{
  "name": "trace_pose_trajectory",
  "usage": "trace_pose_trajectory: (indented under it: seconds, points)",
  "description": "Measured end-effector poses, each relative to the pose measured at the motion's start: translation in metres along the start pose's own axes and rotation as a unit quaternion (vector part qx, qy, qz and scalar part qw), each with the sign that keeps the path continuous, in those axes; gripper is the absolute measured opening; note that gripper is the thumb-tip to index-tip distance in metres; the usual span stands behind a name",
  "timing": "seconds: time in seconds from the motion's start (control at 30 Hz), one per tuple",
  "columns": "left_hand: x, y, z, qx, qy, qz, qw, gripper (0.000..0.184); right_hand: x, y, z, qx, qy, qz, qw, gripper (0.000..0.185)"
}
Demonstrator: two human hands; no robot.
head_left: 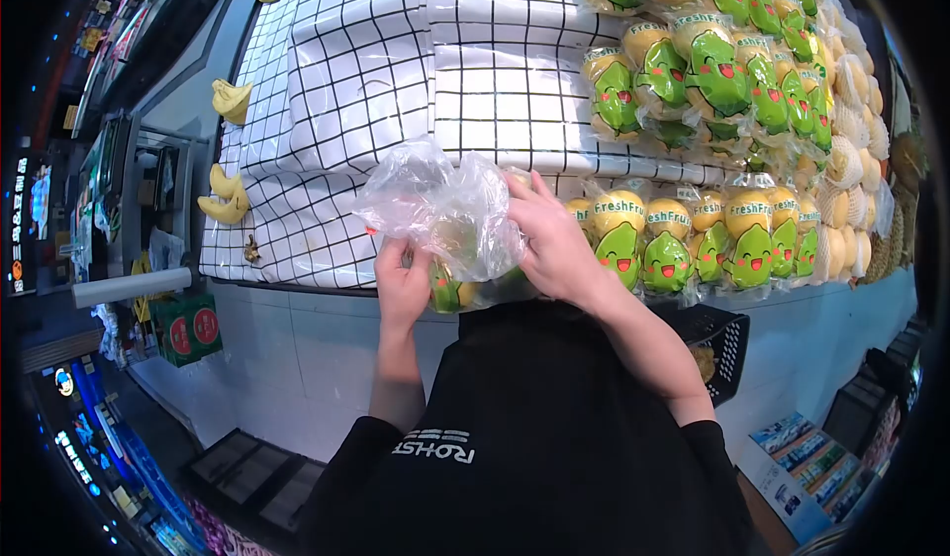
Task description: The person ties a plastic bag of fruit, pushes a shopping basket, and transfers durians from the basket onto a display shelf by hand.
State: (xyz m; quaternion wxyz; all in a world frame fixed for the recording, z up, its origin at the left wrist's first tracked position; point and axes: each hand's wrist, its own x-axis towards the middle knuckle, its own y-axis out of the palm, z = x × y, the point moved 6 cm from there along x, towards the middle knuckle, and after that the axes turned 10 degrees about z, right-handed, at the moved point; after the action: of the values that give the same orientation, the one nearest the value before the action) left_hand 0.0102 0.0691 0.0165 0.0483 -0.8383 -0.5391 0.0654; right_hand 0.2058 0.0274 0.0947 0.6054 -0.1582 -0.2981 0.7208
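A crumpled clear plastic bag [421, 195] is bunched up between my two hands at the table's front edge. My left hand [402, 284] pinches its lower left side with thumb and fingers. On the other side my right hand [556, 239] has its fingers closed on the bag, partly hidden behind the plastic. Through and below the bag shows a printed green fruit package [450, 291], close against my body. I cannot tell whether this package is inside the bag or behind it.
A black-and-white checked cloth [371, 91] covers the display table. To the right stand rows of FreshFruit packs [668, 244], with net-wrapped fruit [844, 165] beyond. Bananas [230, 198] lie along the left edge. A black basket [730, 353] is by my right elbow; a green box [186, 326] stands at lower left.
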Motion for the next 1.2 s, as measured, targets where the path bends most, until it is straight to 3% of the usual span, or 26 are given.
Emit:
trace_pose_trajectory:
  seconds: [0.03,0.13,0.17,0.23,0.27,0.37,0.47,0.53,0.67,0.73,0.8,0.87,0.9,0.97,1.0,1.2]
  points:
    - [0.004,-0.003,-0.006,-0.008,0.049,-0.002,0.999,0.021,0.001,-0.003,0.005,0.044,-0.014,-0.042,0.998,0.025]
    - [0.004,0.006,-0.036,0.069,0.129,0.029,0.989,0.016,0.002,0.004,0.002,0.035,0.002,-0.034,0.999,0.021]
    - [0.002,0.006,-0.032,0.069,0.132,0.034,0.988,0.016,0.004,0.005,0.003,0.033,0.004,-0.039,0.999,0.021]
    - [-0.002,0.002,-0.026,-0.125,0.082,0.008,0.989,0.021,0.005,-0.001,0.013,0.063,-0.045,-0.131,0.988,0.019]
    - [-0.006,-0.001,-0.031,-0.113,0.112,-0.041,0.986,0.021,0.005,0.001,0.016,0.064,-0.040,-0.132,0.988,0.019]
    - [-0.001,-0.008,-0.068,-0.098,0.176,-0.047,0.978,0.023,0.011,0.000,0.022,0.141,-0.029,-0.133,0.981,0.019]
    - [0.006,-0.024,-0.077,-0.097,0.146,-0.042,0.984,0.023,0.020,-0.004,0.032,0.145,-0.021,-0.137,0.980,0.020]
    - [0.008,-0.032,-0.084,-0.053,0.153,-0.075,0.984,0.024,0.028,-0.004,0.030,0.224,0.011,-0.152,0.963,0.019]
    - [0.007,-0.049,-0.077,-0.002,0.220,-0.120,0.968,0.023,0.036,0.009,0.026,0.212,0.010,-0.163,0.964,0.022]
    - [0.006,-0.061,-0.064,0.031,0.229,-0.139,0.963,0.023,0.039,0.014,0.033,0.188,-0.074,-0.185,0.962,0.017]
    - [-0.004,-0.066,-0.059,0.061,0.237,-0.156,0.957,0.023,0.040,0.020,0.034,0.167,-0.082,-0.177,0.966,0.017]
    - [-0.019,-0.071,-0.062,0.108,0.253,-0.229,0.934,0.026,0.043,0.028,0.035,0.146,-0.091,-0.170,0.970,0.017]
    - [-0.017,-0.069,-0.059,0.102,0.252,-0.219,0.937,0.026,0.044,0.031,0.038,0.158,-0.113,-0.182,0.964,0.015]
    - [-0.026,-0.076,-0.049,0.117,0.280,-0.321,0.897,0.026,0.047,0.034,0.037,0.166,-0.130,-0.195,0.958,0.014]
    - [-0.026,-0.079,-0.042,0.164,0.220,-0.352,0.895,0.025,0.049,0.037,0.038,0.151,-0.140,-0.175,0.963,0.016]
    - [-0.024,-0.083,-0.026,0.105,0.217,-0.296,0.924,0.031,0.043,0.030,0.041,0.124,-0.141,-0.219,0.957,0.017]
